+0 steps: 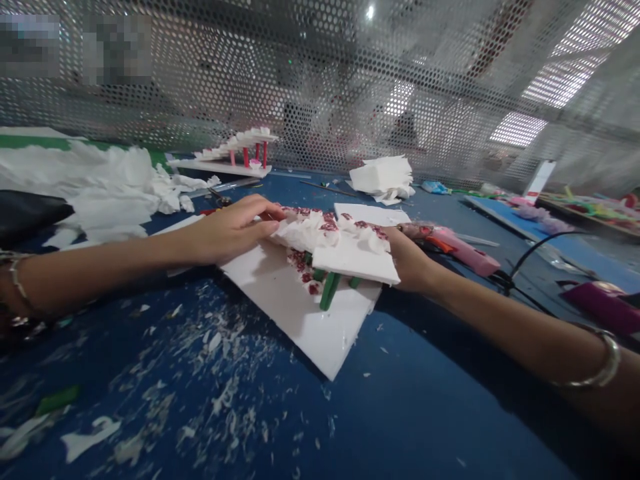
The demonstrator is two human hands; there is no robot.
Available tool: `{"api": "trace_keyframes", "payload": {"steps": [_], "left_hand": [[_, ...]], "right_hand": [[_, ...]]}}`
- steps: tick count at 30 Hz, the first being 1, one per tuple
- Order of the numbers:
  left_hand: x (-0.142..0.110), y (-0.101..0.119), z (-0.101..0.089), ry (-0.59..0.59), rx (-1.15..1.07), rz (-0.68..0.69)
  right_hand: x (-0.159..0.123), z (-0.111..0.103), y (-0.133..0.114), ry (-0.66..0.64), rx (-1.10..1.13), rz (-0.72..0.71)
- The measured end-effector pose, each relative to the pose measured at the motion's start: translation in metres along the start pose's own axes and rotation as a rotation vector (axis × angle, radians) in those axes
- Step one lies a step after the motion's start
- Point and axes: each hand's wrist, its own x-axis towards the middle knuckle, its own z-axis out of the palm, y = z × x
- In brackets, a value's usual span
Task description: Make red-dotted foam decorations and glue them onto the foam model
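A small white foam-board model [353,260], topped with crumpled white tissue and dark red bits, stands on green posts above a square white base board [315,340]. At its left edge my left hand [243,230] grips the model between thumb and fingers. My right hand [407,260] is against its right side. The fingers of that hand are hidden behind the top slab. More dark red bits and the green post [329,291] show beneath the slab.
White scraps litter the blue table [280,427]. Crumpled tissue [115,187] lies left. Behind stand a stepped model with red posts [245,150] and a stack of white tissue [383,179]. At right are a pink glue gun [465,252], a black cable [525,257] and a purple object [603,305].
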Motion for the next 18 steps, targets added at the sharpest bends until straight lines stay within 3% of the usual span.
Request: {"api": "trace_keyframes", "payload": {"steps": [14, 18], "left_hand": [[-0.0006, -0.001, 0.0027, 0.012, 0.031, 0.034], [-0.0004, -0.0032, 0.0023, 0.008, 0.058, 0.055]], "right_hand": [[-0.0002, 0.0056, 0.0005, 0.057, -0.028, 0.006], [-0.0001, 0.003, -0.0001, 0.03, -0.16, 0.01]]}}
